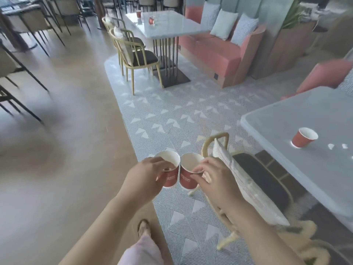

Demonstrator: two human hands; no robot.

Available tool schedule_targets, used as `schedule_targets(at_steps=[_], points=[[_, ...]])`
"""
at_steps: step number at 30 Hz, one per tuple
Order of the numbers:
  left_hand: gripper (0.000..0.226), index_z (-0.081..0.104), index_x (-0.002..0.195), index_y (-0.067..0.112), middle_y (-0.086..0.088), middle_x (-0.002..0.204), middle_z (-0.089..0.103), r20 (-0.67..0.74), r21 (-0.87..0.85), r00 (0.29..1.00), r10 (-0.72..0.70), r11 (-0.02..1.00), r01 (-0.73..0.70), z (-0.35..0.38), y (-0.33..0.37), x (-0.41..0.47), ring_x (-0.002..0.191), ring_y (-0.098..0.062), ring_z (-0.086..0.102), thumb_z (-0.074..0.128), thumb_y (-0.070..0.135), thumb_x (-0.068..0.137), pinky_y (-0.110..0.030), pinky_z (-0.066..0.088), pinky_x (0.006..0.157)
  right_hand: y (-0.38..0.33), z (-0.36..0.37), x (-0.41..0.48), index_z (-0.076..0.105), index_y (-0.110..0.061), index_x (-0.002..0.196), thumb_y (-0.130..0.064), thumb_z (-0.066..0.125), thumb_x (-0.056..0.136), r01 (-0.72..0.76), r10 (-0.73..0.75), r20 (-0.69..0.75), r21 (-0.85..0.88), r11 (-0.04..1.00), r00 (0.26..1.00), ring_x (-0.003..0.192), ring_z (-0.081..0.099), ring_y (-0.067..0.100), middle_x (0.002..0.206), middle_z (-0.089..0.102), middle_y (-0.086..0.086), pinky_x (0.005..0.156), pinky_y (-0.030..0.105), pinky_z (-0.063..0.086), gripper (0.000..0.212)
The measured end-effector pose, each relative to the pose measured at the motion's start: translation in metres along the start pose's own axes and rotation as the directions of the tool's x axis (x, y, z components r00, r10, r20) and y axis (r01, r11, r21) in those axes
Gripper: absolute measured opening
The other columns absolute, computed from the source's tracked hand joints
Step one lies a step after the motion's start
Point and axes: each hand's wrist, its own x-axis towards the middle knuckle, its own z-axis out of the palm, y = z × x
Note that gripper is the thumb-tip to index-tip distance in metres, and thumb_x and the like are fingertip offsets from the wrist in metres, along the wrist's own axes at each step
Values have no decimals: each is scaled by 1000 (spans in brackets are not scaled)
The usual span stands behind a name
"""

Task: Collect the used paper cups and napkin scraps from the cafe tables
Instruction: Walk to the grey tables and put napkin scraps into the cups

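Both hands hold one red paper cup each, low in front of the body. The left hand (pixel 147 175) has its fingers curled over the rim and upper wall of the left cup (pixel 170 179). The right hand (pixel 214 178) pinches the rim of the right cup (pixel 187 181) between thumb and fingers. The two cups are upright with the mouths open upward, just beside each other; I cannot tell whether their walls touch.

On the right stands the near table (pixel 282 119), and its rounded corner points toward the patterned floor (pixel 172 115). A third cup (pixel 304 138) stands on it, not far from the front edge, and it looks tilted in the wide lens. Small white napkin scraps (pixel 330 146) lie near it, further right. A near chair (pixel 261 175) with a dark seat is pushed against this table edge, just right of the right hand.

Further ahead, the far table (pixel 172 27) carries a far cup (pixel 138 14) near its back corner and a second red cup (pixel 151 21), too blurred to tell how it stands. Two yellow chairs (pixel 133 54) stand on its left side, and a coral bench (pixel 210 52) is on its right.

Between the two tables the patterned floor is open. To the left of its curved border, the wooden floor (pixel 66 150) gives a wide passage, with dark-legged chairs (pixel 23 77) along its left side.
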Motion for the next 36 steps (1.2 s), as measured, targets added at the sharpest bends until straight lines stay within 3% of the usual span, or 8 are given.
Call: schedule_targets(at_steps=[7,11,16,20,26,36], points=[[23,69,101,25,11,99,67,27,-13,998,57,998,-57,-21,-74,136,87,-13,63,59,13,85,-36,54,69,30,37,139,66,-18,75,-21,77,72,-39,37,-34,-45,998,999,81,53,8,78,57,-8,75,9,36,12],[22,69,101,27,14,98,68,66,9,984,165,986,-166,-44,-110,221,86,-12,63,61,15,84,-36,54,67,41,50,213,65,-19,72,-21,78,71,-109,96,-132,-98,989,987,80,55,7,77,59,-9,86,-2,22,14],[22,69,101,25,11,99,68,131,34,949,286,956,-292,-50,-136,317,84,-18,64,62,14,83,-36,54,64,67,63,279,65,-14,75,-18,75,75,-197,184,-183,-54,979,966,84,54,9,80,59,-7,76,9,36,11],[21,70,95,24,8,96,71,187,-6,901,391,918,-397,-38,-132,395,76,-20,66,67,10,79,-32,53,56,100,58,315,66,-14,76,-17,76,74,-303,282,-218,-66,951,934,84,54,10,82,60,-6,74,15,39,11],[21,70,97,24,5,100,71,257,-37,809,528,842,-538,2,-108,527,80,-19,66,64,13,82,-32,55,61,179,32,377,63,-16,79,-21,73,77,-430,384,-319,-87,898,866,84,50,2,85,58,-9,78,3,34,11],[18,69,99,23,6,102,70,329,-102,657,678,717,-689,68,-24,704,88,-19,64,62,17,84,-30,52,66,293,-44,452,62,-15,76,-20,75,75,-594,492,-507,-50,803,708,82,52,5,83,59,-7,71,6,34,15]])
